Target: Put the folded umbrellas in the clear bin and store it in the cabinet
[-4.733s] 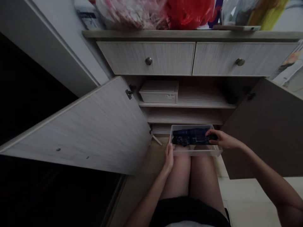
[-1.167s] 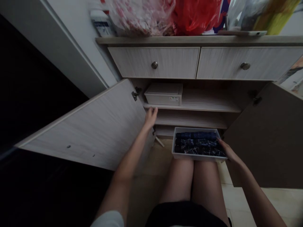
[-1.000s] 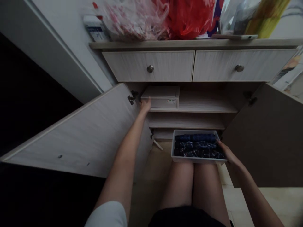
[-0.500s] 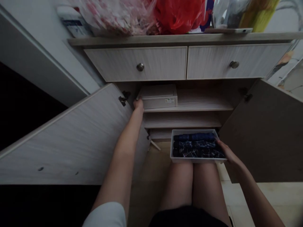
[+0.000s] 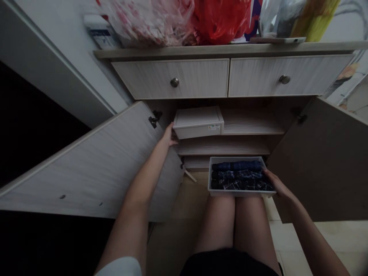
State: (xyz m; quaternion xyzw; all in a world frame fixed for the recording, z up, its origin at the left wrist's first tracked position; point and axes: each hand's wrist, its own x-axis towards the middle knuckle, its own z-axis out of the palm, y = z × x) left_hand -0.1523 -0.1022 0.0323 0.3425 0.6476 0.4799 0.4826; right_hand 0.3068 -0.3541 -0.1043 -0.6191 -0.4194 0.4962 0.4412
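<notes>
My left hand [image 5: 170, 137] grips the left front corner of a white lidded box [image 5: 197, 119], with fingers partly hidden at its edge. The box has a small label on its front and sits askew on the upper shelf, its near left corner jutting over the shelf edge. My right hand [image 5: 277, 185] is closed on the right side of a whitish open plastic bin [image 5: 238, 193]. That bin rests level on my knees. In it lie three rolled dark plaid bundles [image 5: 238, 175] with black left ends, blue at the back and darker in front.
Both cabinet doors, left [image 5: 94, 165] and right [image 5: 319, 161], stand swung outward. Lower shelves [image 5: 221, 146] lie beneath the box. Two closed drawers with knobs [image 5: 174, 82] are above. Plastic bags [image 5: 221, 19], a white bottle [image 5: 102, 32] and a flat device [image 5: 277, 40] stand on top.
My left hand has drawn the white box forward and slightly right, turning it so its left front corner overhangs the shelf. The bin on my lap and my right hand stay put.
</notes>
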